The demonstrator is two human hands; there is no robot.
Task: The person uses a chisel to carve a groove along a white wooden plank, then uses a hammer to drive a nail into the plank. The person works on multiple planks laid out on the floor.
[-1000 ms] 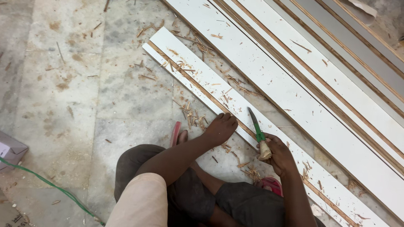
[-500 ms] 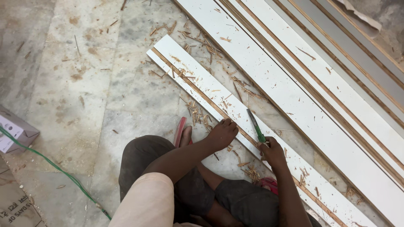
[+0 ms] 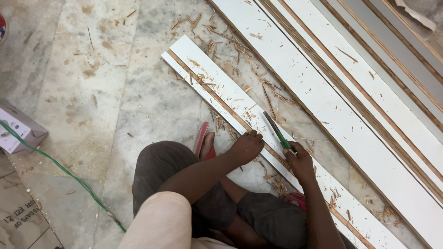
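Squatting on a grey stone floor here, looking straight down at two hands on one narrow white laminated strip with a brown groove down its length. That strip lies diagonally, from upper left down under the person's knees to the lower right.

The right hand is clenched around the handle of one green-handled chisel with a dark metal blade, the blade pointing up and left along the strip, tip resting on the white face just beside the groove. The left hand is pressed down on the same strip, fingers curled over its near edge, holding nothing else.

Counting the rest: to the right there's a stack of long white boards with brown plywood edges. I can make out about four white faces stepped beside each other, plus a grey one at the far edge, though the exact number is hard to call. Wood shavings and splinters are scattered all over, too many to count, thickest around the top end of the strip.

Two red sandals, one showing by the left foot, the other peeking out near the right knee. One green cable runs across the floor at left, past one small white cardboard box.
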